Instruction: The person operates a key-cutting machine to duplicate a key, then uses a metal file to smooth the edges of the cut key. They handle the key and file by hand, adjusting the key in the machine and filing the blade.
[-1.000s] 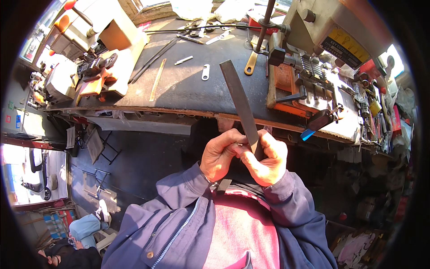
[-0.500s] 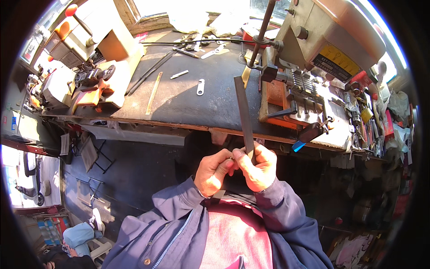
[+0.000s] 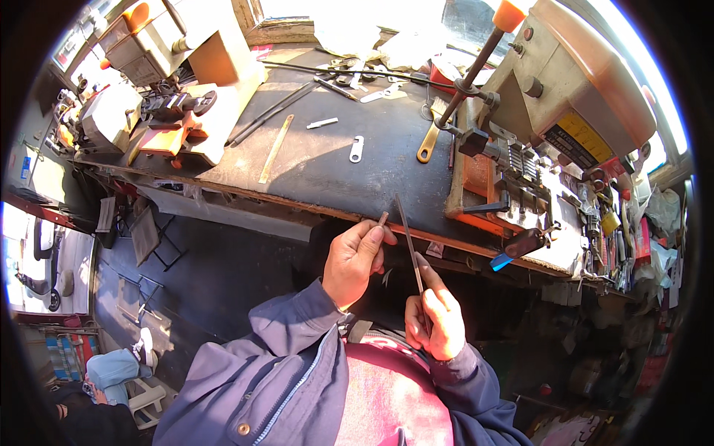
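Note:
Just in front of the workbench edge, my left hand [image 3: 352, 259] pinches a small metal piece [image 3: 383, 218]; only its short tip shows above the fingers, so I cannot tell its kind. My right hand [image 3: 436, 320] is closed round the lower part of a flat metal file [image 3: 410, 241], which is turned nearly edge-on and slants up toward the bench. The file's upper end is close to the small piece, with a narrow gap between them. On the bench beyond lie a flat silver metal piece with holes [image 3: 357, 149] and a brush [image 3: 429, 139] with a yellow handle.
A key-cutting machine [image 3: 569, 89] stands at the right, another machine [image 3: 182, 123] at the left. Thin dark rods [image 3: 271, 114], a brass-coloured strip [image 3: 277, 149] and loose tools lie on the workbench [image 3: 320, 175]. A seated person's leg [image 3: 111, 369] and folding stools [image 3: 149, 236] are lower left.
My right hand has dropped lower and away from my left hand, and the file has turned from its broad face to its edge. The small piece's tip now shows. The view has shifted.

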Demonstrator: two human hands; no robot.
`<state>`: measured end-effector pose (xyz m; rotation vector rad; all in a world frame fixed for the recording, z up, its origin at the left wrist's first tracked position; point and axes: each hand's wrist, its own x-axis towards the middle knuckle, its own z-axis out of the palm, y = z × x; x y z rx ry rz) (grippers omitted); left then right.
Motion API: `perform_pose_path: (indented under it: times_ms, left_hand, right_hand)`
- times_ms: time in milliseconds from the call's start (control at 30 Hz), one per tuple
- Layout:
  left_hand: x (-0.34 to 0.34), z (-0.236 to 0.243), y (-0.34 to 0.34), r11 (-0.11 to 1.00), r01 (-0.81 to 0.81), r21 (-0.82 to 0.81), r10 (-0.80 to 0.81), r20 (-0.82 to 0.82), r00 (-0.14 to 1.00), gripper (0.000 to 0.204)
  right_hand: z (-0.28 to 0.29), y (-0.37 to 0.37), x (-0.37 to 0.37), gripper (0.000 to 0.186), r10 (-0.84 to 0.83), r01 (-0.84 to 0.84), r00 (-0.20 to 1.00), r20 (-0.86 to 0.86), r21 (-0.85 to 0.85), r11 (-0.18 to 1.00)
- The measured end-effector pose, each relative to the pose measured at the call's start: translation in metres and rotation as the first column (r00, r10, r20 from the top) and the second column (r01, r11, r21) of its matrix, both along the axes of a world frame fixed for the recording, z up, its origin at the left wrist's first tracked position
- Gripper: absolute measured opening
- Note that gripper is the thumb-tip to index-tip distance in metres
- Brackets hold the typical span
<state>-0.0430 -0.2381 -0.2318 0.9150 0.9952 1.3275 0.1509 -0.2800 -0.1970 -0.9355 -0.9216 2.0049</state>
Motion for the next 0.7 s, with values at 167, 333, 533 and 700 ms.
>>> perform_pose_path:
  times_ms: [167,333,533,700]
  left_hand:
    - [0.0,0.0,0.0,1.0,0.0,-0.013,0.0,0.023,1.0,0.031]
    - [-0.007,0.004,0.002,1.0,0.021,-0.016,-0.022,-0.036,0.999,0.033]
    - [-0.021,0.009,0.005,0.995,0.086,-0.059,-0.092,-0.119,0.989,0.033]
    - [-0.028,0.009,0.007,0.986,0.145,-0.079,-0.149,-0.049,0.988,0.031]
  right_hand:
    - [0.005,-0.016,-0.002,0.065,0.026,-0.043,0.993,-0.119,-0.14,0.989]
    - [0.013,0.011,-0.019,0.058,0.025,-0.025,1.0,0.001,-0.003,1.0]
    - [0.027,0.043,-0.004,0.056,0.163,-0.175,0.972,0.169,0.057,0.983]
    - [0.036,0.032,0.046,0.059,0.248,-0.241,0.944,0.217,-0.056,0.969]
